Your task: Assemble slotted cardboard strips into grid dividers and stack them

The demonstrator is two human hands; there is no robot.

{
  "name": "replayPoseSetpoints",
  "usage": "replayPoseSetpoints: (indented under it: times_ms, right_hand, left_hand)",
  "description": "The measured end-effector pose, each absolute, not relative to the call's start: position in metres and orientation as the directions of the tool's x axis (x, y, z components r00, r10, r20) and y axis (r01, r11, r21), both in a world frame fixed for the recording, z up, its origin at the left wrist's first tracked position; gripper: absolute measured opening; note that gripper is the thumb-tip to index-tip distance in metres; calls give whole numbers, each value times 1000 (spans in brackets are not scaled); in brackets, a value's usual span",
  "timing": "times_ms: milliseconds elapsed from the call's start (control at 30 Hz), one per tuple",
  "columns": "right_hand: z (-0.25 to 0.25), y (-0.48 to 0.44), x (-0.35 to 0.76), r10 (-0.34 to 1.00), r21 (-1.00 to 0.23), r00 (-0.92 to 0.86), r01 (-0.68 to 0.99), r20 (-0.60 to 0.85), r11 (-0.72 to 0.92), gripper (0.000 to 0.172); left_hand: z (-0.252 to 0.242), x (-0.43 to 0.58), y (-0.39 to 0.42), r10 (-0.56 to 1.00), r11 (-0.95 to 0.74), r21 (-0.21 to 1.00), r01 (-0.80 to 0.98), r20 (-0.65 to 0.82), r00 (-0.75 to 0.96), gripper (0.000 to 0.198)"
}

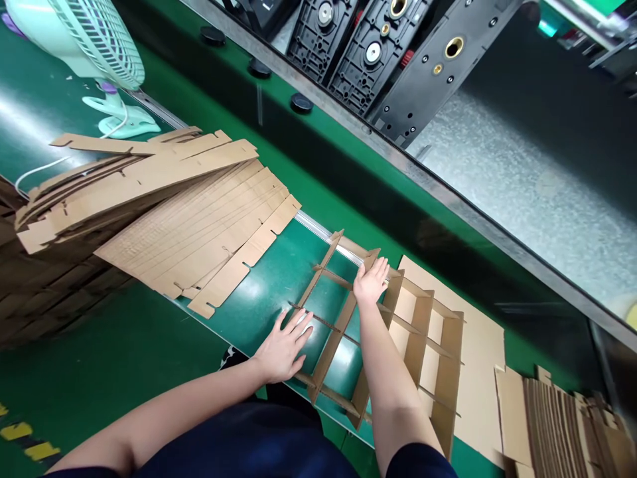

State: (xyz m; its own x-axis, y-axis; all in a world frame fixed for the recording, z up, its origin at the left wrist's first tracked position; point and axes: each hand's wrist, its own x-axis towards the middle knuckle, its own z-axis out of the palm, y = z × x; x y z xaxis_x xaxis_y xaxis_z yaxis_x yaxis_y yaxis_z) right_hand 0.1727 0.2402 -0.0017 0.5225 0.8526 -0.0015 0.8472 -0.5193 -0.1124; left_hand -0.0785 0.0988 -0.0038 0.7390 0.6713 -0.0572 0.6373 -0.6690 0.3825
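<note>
A brown cardboard divider grid, made of slotted strips crossed into cells, lies on the green belt in front of me. My left hand rests flat with fingers spread on the near left edge of the grid. My right hand presses flat on the far end of one of its long strips, fingers together. Neither hand grips anything. The grid's right part sits over a flat cardboard sheet.
A tall fanned stack of slotted cardboard strips lies to the left. More strips are stacked at the lower right. A mint green fan stands at the upper left. Black machine parts sit beyond the metal rail.
</note>
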Motion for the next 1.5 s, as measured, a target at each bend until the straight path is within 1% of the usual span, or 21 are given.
replayPoseSetpoints:
  times_ms: [33, 100, 167, 233, 400, 467, 533, 633, 733, 800, 867, 900, 967, 1033, 1067, 1133, 1200, 1233, 1333, 1400, 1500]
  right_hand:
    - [-2, 242, 173, 863, -118, 505, 857, -5, -502, 66]
    - [-5, 246, 173, 877, -112, 474, 870, -77, -480, 64]
    - [-9, 248, 174, 874, -80, 456, 877, -170, -473, 63]
    - [-11, 248, 175, 869, -56, 452, 880, -202, -471, 65]
    - [-13, 236, 171, 901, -87, 432, 897, -23, -433, 68]
    - [-13, 233, 168, 918, -109, 398, 912, -2, -395, 66]
    - [-11, 229, 165, 922, -152, 386, 913, 20, -378, 63]
    - [-1, 200, 173, 887, -246, 438, 884, 142, -397, 58]
    - [8, 130, 200, 800, -270, 547, 831, 246, -486, 56]
    - [12, 66, 230, 721, -210, 631, 776, 287, -595, 57]
    - [12, 2, 266, 613, -129, 733, 667, 295, -734, 63]
    - [11, -26, 286, 560, -91, 787, 597, 260, -797, 66]
    - [8, -71, 324, 523, -33, 851, 525, 54, -851, 69]
    - [2, -98, 357, 563, -39, 807, 566, -178, -823, 67]
    - [-1, -105, 370, 599, -58, 765, 604, -238, -795, 65]
    - [-7, -110, 391, 671, -84, 706, 672, -226, -735, 57]
    - [-12, -106, 405, 711, -89, 678, 709, -187, -700, 46]
    - [-13, -103, 410, 719, -99, 668, 716, -192, -691, 41]
    - [-13, -96, 419, 713, -111, 655, 712, -253, -693, 31]
    - [-7, -94, 421, 708, -84, 656, 715, -260, -694, 32]
    - [8, -97, 416, 738, -62, 638, 746, -219, -663, 36]
  left_hand:
    - [-4, -78, 99, 670, -671, 379, 638, -59, 740, 60]
    - [-4, -78, 99, 670, -673, 371, 640, -62, 740, 60]
    - [-4, -78, 99, 672, -671, 367, 644, -65, 737, 60]
    - [-4, -78, 98, 675, -668, 367, 647, -66, 735, 60]
    - [-4, -76, 97, 687, -663, 364, 654, -50, 725, 58]
    - [-5, -75, 97, 690, -663, 358, 658, -49, 722, 57]
    - [-6, -76, 96, 688, -666, 355, 656, -48, 724, 58]
    - [-7, -80, 93, 686, -671, 371, 642, -18, 728, 59]
    - [-7, -83, 94, 744, -622, 410, 667, 44, 667, 56]
    - [-4, -79, 103, 820, -542, 424, 726, 79, 567, 55]
    - [0, -69, 120, 876, -463, 418, 782, 84, 475, 55]
    - [1, -62, 129, 888, -440, 408, 800, 65, 455, 55]
    - [2, -50, 148, 883, -418, 389, 821, -41, 468, 55]
    - [0, -42, 163, 850, -388, 388, 836, -201, 487, 53]
    - [-1, -41, 168, 826, -370, 397, 840, -273, 493, 53]
    - [-3, -43, 174, 766, -369, 410, 834, -373, 523, 64]
    - [-3, -49, 173, 713, -423, 404, 811, -404, 573, 77]
    - [-3, -52, 172, 703, -452, 389, 803, -400, 589, 76]
    - [-4, -57, 163, 748, -490, 299, 819, -337, 571, 53]
    - [-7, -59, 159, 784, -495, 244, 834, -289, 550, 52]
    - [-8, -70, 159, 810, -495, 235, 836, -222, 542, 57]
